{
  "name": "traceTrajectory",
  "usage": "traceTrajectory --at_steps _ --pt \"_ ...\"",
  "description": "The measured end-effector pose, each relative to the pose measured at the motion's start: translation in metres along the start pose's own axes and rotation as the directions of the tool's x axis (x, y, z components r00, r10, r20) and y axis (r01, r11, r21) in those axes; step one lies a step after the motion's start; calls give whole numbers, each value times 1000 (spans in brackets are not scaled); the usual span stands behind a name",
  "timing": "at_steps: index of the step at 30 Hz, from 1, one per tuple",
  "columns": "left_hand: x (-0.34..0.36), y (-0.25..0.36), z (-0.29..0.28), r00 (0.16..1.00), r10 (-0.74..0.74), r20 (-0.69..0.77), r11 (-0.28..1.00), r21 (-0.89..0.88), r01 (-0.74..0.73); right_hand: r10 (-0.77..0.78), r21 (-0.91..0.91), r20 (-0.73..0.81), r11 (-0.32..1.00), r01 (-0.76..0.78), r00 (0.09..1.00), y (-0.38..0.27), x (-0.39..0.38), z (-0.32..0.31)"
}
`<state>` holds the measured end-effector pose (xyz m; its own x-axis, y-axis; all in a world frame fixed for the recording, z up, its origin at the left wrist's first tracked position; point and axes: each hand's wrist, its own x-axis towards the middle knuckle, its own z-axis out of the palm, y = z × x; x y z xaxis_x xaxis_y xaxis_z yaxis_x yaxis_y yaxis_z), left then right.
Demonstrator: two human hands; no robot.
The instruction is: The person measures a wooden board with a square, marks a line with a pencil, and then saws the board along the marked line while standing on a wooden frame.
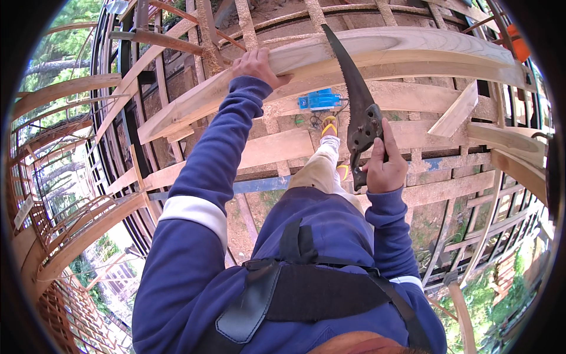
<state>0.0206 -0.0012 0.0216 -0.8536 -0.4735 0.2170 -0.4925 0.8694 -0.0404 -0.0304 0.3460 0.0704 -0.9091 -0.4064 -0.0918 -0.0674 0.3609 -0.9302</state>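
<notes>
A long, thick pale wooden beam (407,44) lies across in front of me. My left hand (259,68) grips it left of the middle, fingers over the far edge and thumb on the near side. In my right hand (386,162) is a handsaw (356,97) with a dark, tapering blade and a dark handle with holes. The saw points away from me, its teeth facing left. Its blade crosses over the beam in view; I cannot tell whether it touches the wood.
Below the beam lies a blue power tool or box (320,100) with a cord. A short wood offcut (454,110) leans at the right. Slatted planks (277,150) with gaps surround my sandalled feet. Rusty metal bars (162,41) stick out at the upper left.
</notes>
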Motion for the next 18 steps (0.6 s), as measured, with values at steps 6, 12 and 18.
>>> traceTrajectory --at_steps 6,12,18 --pt "8 13 3 999 23 29 999 -35 -22 -130 -196 -6 972 126 992 -3 97 36" --pt "0 6 0 998 -10 56 1000 8 10 30 21 35 999 -31 999 2 11 -1" --pt "-1 6 -3 998 -5 56 999 -41 7 82 -114 2 990 -81 997 -27 60 23"
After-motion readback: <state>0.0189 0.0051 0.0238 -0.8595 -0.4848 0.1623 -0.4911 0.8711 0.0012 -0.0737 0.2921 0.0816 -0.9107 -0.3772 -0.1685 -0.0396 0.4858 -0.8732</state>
